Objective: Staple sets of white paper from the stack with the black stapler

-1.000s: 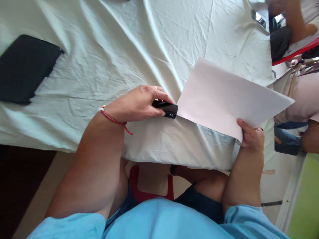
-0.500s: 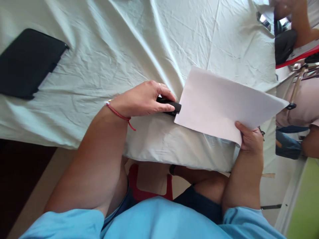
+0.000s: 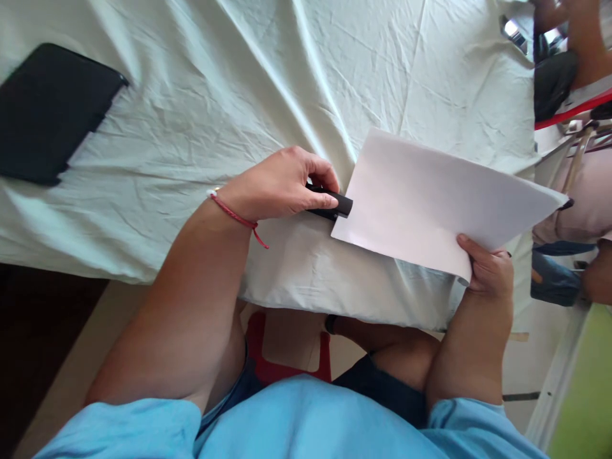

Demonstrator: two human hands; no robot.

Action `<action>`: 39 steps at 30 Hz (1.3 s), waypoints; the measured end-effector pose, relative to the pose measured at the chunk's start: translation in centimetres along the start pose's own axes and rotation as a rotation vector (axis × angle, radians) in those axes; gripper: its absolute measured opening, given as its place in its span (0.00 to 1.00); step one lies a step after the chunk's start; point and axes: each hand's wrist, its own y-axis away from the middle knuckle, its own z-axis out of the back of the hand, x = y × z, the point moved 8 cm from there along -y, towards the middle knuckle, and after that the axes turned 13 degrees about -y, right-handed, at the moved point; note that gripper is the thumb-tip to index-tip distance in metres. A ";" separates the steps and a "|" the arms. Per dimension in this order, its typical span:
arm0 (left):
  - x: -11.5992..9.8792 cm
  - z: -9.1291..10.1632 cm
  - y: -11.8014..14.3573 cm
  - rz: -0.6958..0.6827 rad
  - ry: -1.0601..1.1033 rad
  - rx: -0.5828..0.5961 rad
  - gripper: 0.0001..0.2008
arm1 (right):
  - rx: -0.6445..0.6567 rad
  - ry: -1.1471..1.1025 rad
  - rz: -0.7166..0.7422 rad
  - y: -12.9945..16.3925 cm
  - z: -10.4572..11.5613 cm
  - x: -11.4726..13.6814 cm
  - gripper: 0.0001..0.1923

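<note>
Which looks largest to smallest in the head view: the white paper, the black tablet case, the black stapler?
1. white paper
2. black tablet case, partly cut off by the frame edge
3. black stapler, mostly hidden under the left hand

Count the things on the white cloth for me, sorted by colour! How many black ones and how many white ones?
Black: 2, the stapler in the left hand and the flat case lying at the far left.
White: 1, the paper held by the right hand.
Total: 3.
</note>
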 end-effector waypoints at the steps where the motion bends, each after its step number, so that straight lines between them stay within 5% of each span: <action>1: -0.1 -0.1 0.0 -0.003 -0.001 0.007 0.14 | 0.001 -0.003 0.003 0.1 -0.2 0.0 0.30; 25: -1.9 -1.5 -1.0 -0.124 -0.102 0.093 0.03 | 0.023 -0.065 0.097 -0.7 -0.7 -0.5 0.31; 32: -1.6 -2.4 0.2 -0.123 0.105 0.284 0.11 | 0.011 -0.129 0.167 -0.6 -1.3 0.3 0.29; 39: 1.5 0.2 -0.5 0.179 0.270 -0.231 0.16 | 0.029 -0.222 0.183 0.5 -1.9 0.4 0.29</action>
